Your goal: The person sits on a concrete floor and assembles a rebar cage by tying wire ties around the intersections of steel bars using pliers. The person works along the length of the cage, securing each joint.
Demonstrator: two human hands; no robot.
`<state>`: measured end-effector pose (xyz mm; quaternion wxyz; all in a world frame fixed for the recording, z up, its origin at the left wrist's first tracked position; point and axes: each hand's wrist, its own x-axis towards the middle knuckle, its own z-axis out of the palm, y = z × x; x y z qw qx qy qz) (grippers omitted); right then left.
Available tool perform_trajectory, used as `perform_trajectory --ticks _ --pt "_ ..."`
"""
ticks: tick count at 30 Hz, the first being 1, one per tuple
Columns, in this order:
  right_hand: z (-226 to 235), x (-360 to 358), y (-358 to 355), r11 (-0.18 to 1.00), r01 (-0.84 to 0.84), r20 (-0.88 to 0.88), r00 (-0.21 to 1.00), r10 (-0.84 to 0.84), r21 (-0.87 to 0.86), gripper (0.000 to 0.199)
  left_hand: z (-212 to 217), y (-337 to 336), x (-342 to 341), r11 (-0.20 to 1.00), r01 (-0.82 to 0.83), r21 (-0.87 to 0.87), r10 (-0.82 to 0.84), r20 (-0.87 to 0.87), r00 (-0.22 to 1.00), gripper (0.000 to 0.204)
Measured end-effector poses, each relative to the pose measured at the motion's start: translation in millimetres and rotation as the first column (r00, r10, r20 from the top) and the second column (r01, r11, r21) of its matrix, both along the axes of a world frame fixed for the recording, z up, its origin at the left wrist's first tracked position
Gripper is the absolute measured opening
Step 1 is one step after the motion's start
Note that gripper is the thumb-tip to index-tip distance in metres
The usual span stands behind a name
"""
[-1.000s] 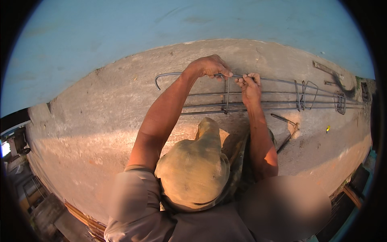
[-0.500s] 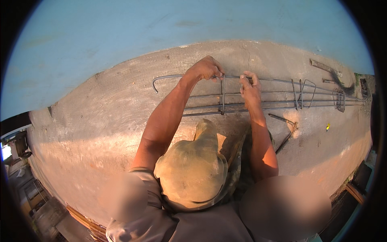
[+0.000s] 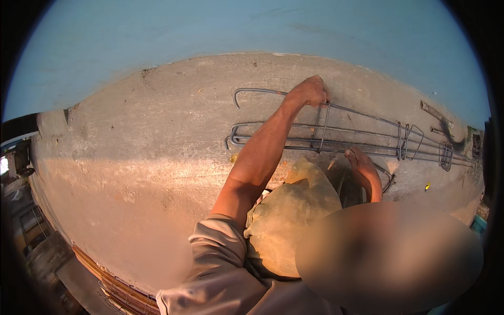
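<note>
Two hands show in my head view, and the left hand [image 3: 313, 92] does the holding: its fingers are closed on the top bar [image 3: 362, 113], right where the wire loop [image 3: 324, 126] meets it. To do this well, I'd judge, that grip should trap bar and loop together, keeping the loop square across the lower bars [image 3: 346, 143] so it cannot slide or lean. The right hand [image 3: 363, 167] is down near those bars, beside an angled tool [image 3: 389, 184]; I cannot tell whether its fingers hold anything. Everything stretches rightward over the concrete floor [image 3: 157, 131], so I'd favour steady, light pressure.
</note>
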<state>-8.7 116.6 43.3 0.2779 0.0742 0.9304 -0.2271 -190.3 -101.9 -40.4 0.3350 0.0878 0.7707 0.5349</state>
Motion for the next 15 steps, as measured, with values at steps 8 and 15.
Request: perform_trajectory --ticks 8,15 --pt "-61 -33 -22 0.996 -0.009 -0.28 0.96 -0.016 -0.088 0.022 34 11 3 0.991 0.014 -0.131 -0.005 0.069 0.998 0.02" --pt "-81 -28 -12 0.99 0.074 -0.31 0.945 -0.108 -0.119 0.018 17 5 2 0.998 -0.054 0.02 0.052 0.11 0.993 0.018"
